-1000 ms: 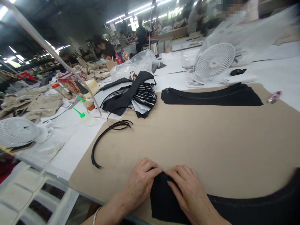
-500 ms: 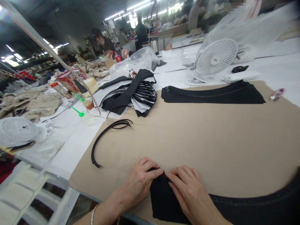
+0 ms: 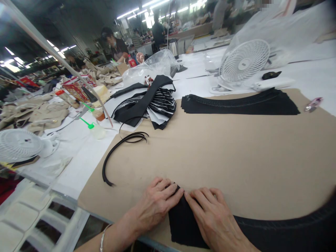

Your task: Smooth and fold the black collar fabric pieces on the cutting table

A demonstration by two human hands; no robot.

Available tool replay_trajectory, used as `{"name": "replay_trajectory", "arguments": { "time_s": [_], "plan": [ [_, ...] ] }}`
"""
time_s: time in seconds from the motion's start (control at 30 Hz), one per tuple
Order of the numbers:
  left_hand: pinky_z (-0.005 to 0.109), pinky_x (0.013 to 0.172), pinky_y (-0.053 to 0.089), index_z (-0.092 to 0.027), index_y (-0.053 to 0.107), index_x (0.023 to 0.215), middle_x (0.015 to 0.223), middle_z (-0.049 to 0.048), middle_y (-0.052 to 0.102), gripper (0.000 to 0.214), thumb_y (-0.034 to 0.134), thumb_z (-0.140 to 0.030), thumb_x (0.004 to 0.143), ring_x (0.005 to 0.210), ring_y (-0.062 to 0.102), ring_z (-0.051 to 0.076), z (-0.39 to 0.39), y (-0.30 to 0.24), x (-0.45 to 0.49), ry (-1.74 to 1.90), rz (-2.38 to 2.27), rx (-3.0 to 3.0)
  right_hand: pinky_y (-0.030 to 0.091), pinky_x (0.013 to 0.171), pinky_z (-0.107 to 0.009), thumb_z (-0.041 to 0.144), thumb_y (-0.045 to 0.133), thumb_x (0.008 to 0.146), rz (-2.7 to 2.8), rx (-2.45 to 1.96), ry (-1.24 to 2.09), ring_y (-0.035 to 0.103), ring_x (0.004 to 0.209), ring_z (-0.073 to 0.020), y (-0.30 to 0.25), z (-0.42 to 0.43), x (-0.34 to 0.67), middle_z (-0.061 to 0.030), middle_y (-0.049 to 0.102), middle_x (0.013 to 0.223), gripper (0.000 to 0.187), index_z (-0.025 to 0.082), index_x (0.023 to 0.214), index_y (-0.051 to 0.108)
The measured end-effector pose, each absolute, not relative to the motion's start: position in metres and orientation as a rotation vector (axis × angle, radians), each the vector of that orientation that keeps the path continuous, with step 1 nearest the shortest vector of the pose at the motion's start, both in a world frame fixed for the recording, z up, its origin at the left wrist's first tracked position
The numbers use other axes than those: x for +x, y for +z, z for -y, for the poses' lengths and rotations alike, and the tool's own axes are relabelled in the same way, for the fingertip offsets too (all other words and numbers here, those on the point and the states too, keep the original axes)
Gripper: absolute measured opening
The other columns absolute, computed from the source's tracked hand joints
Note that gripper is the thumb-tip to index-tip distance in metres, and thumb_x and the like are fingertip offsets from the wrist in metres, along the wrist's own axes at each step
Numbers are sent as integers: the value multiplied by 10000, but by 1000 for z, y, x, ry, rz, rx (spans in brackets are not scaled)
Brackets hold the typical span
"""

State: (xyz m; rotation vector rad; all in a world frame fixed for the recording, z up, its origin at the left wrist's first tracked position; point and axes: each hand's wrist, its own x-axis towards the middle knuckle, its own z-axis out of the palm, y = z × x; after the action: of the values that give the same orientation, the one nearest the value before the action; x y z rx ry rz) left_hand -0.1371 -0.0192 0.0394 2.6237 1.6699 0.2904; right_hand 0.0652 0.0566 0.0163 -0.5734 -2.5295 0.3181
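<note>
My left hand (image 3: pixel 154 203) and my right hand (image 3: pixel 212 217) lie side by side on the near end of a long black fabric piece (image 3: pixel 288 231). It rests on a tan cardboard sheet (image 3: pixel 223 150) at the table's front edge. Fingertips of both hands meet at the fabric's top corner and press down on it. The left fingers curl over the fabric's left edge. The right hand lies flatter across the cloth. A silver bracelet sits on my left wrist.
Curved black strips (image 3: pixel 118 150) lie left of centre. A stack of black cut pieces (image 3: pixel 238 105) and a striped fabric pile (image 3: pixel 149 103) lie farther back. White fans (image 3: pixel 243 64), (image 3: pixel 18 145) stand at right rear and left. Glue bottles (image 3: pixel 96 129) and other workers are beyond.
Both hands stay at the fabric corner; their fingertips have shifted slightly, the left fingers stretching further over the corner. The view has tilted a little.
</note>
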Motion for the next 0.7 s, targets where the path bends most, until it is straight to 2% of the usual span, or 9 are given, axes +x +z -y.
{"name": "replay_trajectory", "arguments": {
  "time_s": [0.17, 0.3, 0.7],
  "plan": [
    [374, 876, 450, -171, 510, 1295, 1121, 98, 646, 425, 352, -74, 913, 1019, 541, 202, 23, 38, -135, 458, -1736, 2448, 327, 780, -377, 21, 505, 745, 2537, -563, 309, 495, 807, -203, 18, -57, 66, -52, 622, 898, 369, 158, 1069, 616],
    [370, 871, 460, -164, 567, 1216, 1092, 99, 648, 409, 322, -52, 907, 995, 544, 198, 24, 37, -135, 649, -1771, 2280, 321, 796, -378, 14, 492, 752, 2533, -553, 312, 501, 803, -199, 18, -58, 68, -48, 623, 899, 366, 169, 1059, 617],
    [371, 858, 451, -154, 574, 1210, 1088, 101, 652, 371, 364, -89, 911, 984, 548, 212, 24, 40, -134, 476, -1782, 2490, 311, 834, -413, 31, 479, 767, 2563, -569, 253, 510, 846, -219, 16, -56, 68, -59, 638, 950, 467, 147, 1211, 565]
  ]
}}
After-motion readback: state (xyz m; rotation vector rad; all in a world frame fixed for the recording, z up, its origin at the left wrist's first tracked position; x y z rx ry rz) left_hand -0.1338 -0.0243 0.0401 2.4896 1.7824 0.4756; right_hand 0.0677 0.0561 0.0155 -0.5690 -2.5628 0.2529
